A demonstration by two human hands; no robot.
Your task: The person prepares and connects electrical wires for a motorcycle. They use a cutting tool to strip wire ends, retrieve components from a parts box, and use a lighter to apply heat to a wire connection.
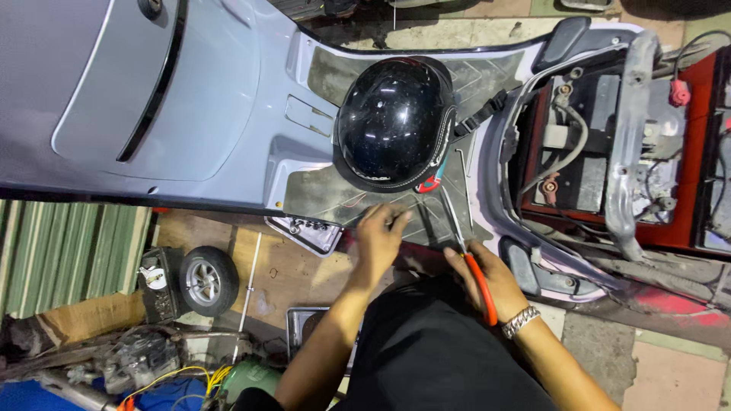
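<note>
We note the right hand (491, 278) closed around red-handled pliers (478, 283), their tip on the scooter footboard (335, 194) just ahead. The left hand (378, 236), fingers curled, rests on the footboard edge; whether it grips anything we cannot tell. Beyond both hands sits a black helmet (394, 122).

Tool tip beyond the right hand (487, 278) blurred; scooter body (152, 91) cut off at the frame's edges.

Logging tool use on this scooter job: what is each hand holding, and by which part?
The right hand holds pliers by the orange handles, jaws toward the footboard. The left hand rests fingertips on the footboard edge; nothing visibly held.
</note>
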